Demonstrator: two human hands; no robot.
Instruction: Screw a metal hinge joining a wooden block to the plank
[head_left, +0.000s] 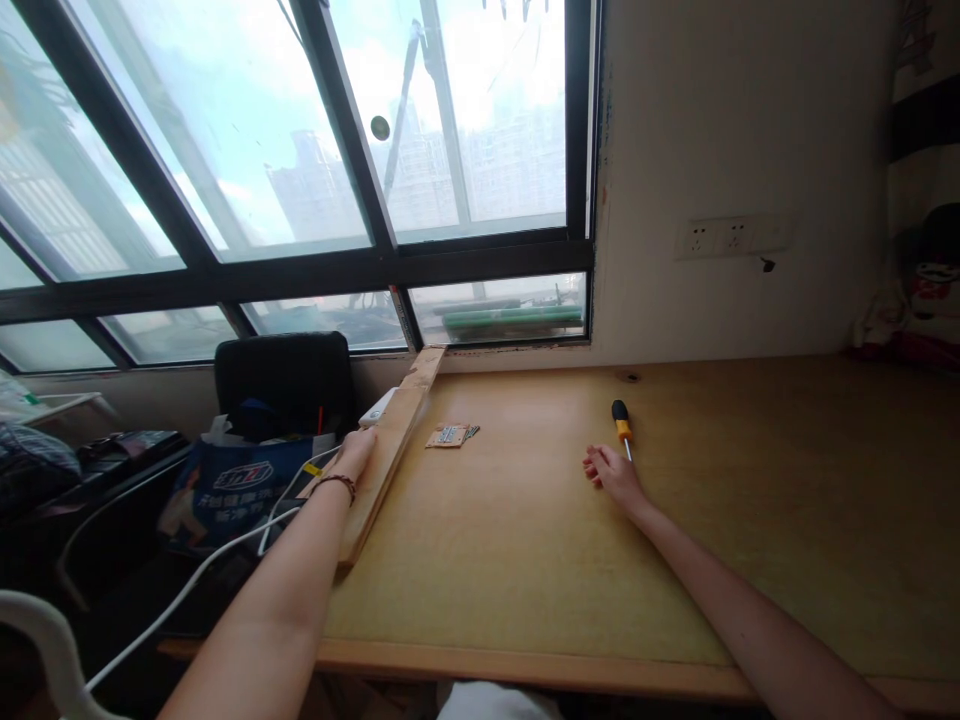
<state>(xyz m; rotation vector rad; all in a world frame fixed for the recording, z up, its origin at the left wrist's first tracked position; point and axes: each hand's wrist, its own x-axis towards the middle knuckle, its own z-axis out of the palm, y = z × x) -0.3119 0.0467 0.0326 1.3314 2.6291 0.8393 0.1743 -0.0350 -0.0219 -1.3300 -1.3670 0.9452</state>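
Note:
Along the table's left side lies a long pale wooden board (395, 425), running from near the window toward me. My left hand (357, 456) is closed on the board's left edge; its fingertips are partly hidden. A small brown piece (437, 440) lies to the right of the board, with several screws (454, 434) on and beside it. My right hand (609, 474) rests low over the table, its fingers loosely curled and slightly apart, with nothing visible in them. Just beyond it, a screwdriver (622, 419) with a black and yellow handle lies with its shaft toward my wrist.
The yellowish wooden table (517, 570) meets the wall under the window. To the left are a black chair (285, 375), a blue bag (232, 495) and a white cable (202, 570). Wall sockets (718, 237) sit above the table at the right.

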